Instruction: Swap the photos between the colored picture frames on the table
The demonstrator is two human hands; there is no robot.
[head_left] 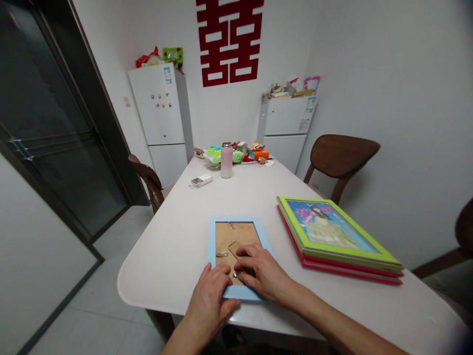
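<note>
A light blue picture frame [212, 241] lies face down at the table's near side, its brown backing board [240, 234] facing up. Metal clips sit on the board: one at the far edge [232, 226], another at the left [222, 255]. My left hand [212, 293] holds the frame's near left corner, thumb along the near edge and fingers over the board. With curled fingers, my right hand [264, 273] works at the near metal clip [234, 274], thumb and fingertips close around it. A thin bent wire stand [232, 249] shows beside the right fingertips, partly hidden by them.
To the right lies a stack of picture frames, a green one [332, 227] over red ones [347, 272]. Farther back on the white table [166, 261] are a pink bottle [226, 162], a small silver-white device [202, 181] and piled packets [214, 155]. Wooden chairs [342, 153] flank it.
</note>
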